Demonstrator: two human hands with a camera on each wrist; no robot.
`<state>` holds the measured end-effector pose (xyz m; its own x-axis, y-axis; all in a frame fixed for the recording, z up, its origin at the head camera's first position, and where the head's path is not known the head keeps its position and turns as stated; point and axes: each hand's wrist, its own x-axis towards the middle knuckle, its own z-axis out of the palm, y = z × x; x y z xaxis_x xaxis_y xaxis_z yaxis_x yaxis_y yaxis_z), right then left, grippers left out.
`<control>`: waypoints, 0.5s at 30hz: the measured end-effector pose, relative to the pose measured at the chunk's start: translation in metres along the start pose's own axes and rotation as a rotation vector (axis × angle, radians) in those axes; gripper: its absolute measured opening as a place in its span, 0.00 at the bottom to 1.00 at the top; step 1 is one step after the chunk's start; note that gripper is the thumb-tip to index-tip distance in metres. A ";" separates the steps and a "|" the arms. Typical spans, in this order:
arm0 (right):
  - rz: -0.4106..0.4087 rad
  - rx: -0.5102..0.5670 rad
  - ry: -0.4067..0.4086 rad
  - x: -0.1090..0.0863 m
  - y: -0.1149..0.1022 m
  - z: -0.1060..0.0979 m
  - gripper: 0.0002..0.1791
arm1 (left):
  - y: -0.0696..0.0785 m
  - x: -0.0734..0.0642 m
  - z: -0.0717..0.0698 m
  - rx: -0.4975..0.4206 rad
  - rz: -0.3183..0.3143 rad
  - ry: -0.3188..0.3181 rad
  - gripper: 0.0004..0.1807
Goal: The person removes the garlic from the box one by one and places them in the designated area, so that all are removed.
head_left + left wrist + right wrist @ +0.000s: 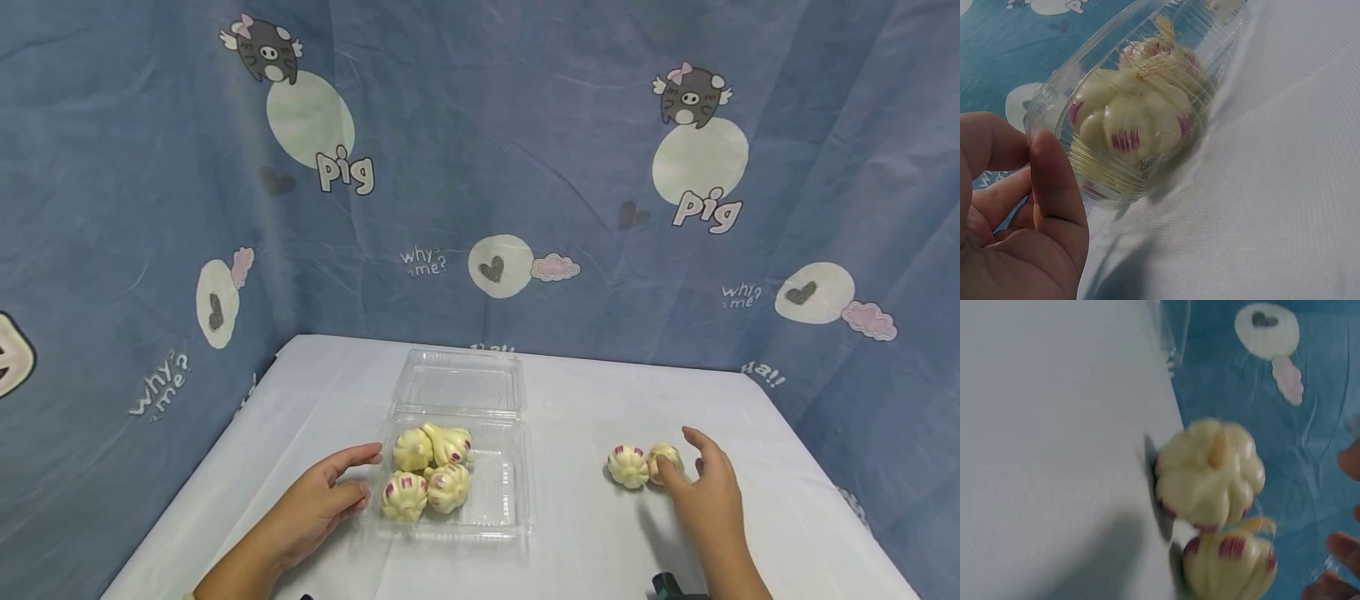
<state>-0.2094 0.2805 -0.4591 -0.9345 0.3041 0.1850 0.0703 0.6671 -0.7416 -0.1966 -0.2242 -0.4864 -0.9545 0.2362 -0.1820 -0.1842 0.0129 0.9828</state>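
Note:
A clear plastic box (498, 475) stands with its lid (459, 379) folded back, holding several garlic bulbs (447, 487) toward its left side. At the box's left edge is my left hand (318, 508), index finger and thumb spread apart; the left wrist view shows the thumb (1054, 169) right at the rim. To the right of the box, two garlic bulbs sit side by side on the table: a left one (627, 467) and a right one (663, 460). My right hand (705, 492) is beside the right bulb, thumb overlapping it in the head view, fingers apart and holding nothing.
White cloth covers the table (570, 400). A blue curtain (420, 108) printed with pigs and words hangs behind and along the sides. A small dark green object (666, 585) shows at the right wrist.

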 end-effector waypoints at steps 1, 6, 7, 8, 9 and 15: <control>-0.009 0.012 0.017 -0.002 -0.004 0.001 0.36 | 0.000 0.000 0.000 -0.001 0.000 -0.001 0.38; -0.074 0.144 0.043 -0.012 -0.020 0.010 0.32 | 0.000 -0.001 0.001 -0.003 -0.002 0.002 0.38; -0.087 0.172 0.042 -0.014 -0.023 0.012 0.31 | 0.000 -0.001 0.001 -0.005 -0.002 0.004 0.38; -0.103 0.203 0.040 -0.015 -0.025 0.015 0.30 | 0.000 -0.001 0.001 -0.004 -0.002 0.005 0.37; -0.117 0.224 0.039 -0.017 -0.028 0.017 0.29 | 0.000 -0.001 0.001 -0.005 -0.004 0.008 0.37; -0.196 0.297 -0.042 -0.027 -0.039 0.031 0.26 | 0.001 0.001 0.000 0.000 -0.006 0.012 0.37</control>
<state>-0.1981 0.2248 -0.4550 -0.9340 0.1580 0.3204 -0.2103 0.4818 -0.8507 -0.1974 -0.2236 -0.4860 -0.9562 0.2240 -0.1886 -0.1902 0.0144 0.9816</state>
